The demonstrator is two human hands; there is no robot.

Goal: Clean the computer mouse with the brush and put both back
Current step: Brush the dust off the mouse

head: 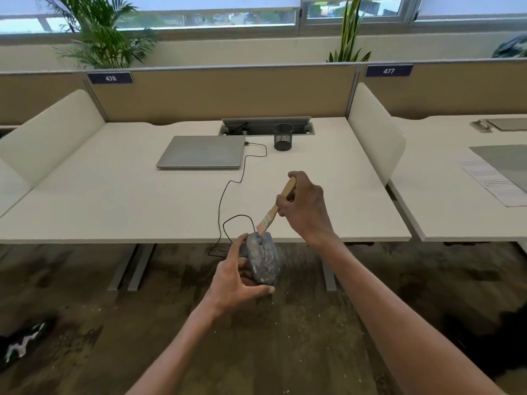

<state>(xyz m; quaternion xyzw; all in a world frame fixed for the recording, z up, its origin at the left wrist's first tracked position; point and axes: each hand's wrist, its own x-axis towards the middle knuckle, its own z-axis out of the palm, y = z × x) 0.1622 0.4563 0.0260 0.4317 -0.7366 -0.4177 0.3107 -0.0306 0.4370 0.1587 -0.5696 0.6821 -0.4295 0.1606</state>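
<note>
Head view, nearest first: the left hand (pixel 238 276) holds the computer mouse (pixel 263 258) in the air just off the front edge of the surface (pixel 114 206), above the brown floor (pixel 85 323). Its fingers (pixel 239 246) are clamped around the mouse's sides and underside, and the mouse's grey top, speckled with pale dust, faces up. Just beyond, the right hand (pixel 303 208) has its fingers closed on the wooden handle of the brush (pixel 275 210), which slants down and to the left so that the bristles touch the front end of the mouse by the scroll wheel. A black cable (pixel 225 195) loops from the mouse's front, dips below the surface edge and runs back across the surface to a closed grey laptop (pixel 201 152). Right of the laptop stands a black mesh pen cup (pixel 283 137); nothing shows above its rim, and what it holds cannot be told. Behind it lies a cable tray (pixel 268 125) with its flap raised; a dark cord shows at its left end.
</note>
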